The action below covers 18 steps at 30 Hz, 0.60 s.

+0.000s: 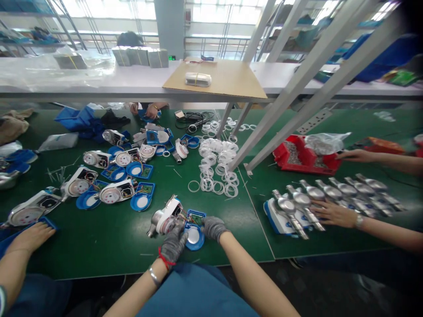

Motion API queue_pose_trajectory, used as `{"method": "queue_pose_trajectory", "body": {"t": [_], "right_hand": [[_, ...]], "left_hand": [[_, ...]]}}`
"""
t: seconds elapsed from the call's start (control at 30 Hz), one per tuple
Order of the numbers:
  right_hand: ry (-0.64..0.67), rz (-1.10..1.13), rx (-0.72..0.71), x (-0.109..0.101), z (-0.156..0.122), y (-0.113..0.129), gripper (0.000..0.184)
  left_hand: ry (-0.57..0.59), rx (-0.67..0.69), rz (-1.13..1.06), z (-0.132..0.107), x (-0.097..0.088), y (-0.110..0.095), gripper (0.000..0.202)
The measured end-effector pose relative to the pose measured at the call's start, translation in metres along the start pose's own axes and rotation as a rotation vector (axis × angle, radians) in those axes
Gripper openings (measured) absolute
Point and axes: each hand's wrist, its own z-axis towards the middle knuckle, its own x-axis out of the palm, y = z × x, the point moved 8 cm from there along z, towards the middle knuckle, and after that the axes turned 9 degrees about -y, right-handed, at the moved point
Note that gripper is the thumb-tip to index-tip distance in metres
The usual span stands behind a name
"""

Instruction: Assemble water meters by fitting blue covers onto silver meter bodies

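My left hand [173, 244], in a grey glove, rests with curled fingers on the white and metal water meter body [165, 216] near the table's front edge. My right hand [213, 227], also gloved, grips the blue cover with a green circuit board [194, 226] lying right beside the meter. Both hands are closed around these parts, which touch each other on the green table [109, 237].
Several more meter bodies and blue covers [119, 176] lie to the left. A heap of white rings [218, 165] sits ahead. Other people's hands show at left [31, 237], right [333, 213] and far side [150, 110]. A red bin [297, 156] and metal frame legs [274, 127] stand right.
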Motion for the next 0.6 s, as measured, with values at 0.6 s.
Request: {"method": "queue_pose_trajectory", "body": {"t": [0.6], "right_hand": [[-0.191, 0.186, 0.136, 0.006, 0.121, 0.016, 0.028]], "left_hand": [[-0.109, -0.463, 0.483, 0.17, -0.125, 0.24, 0.013]]}}
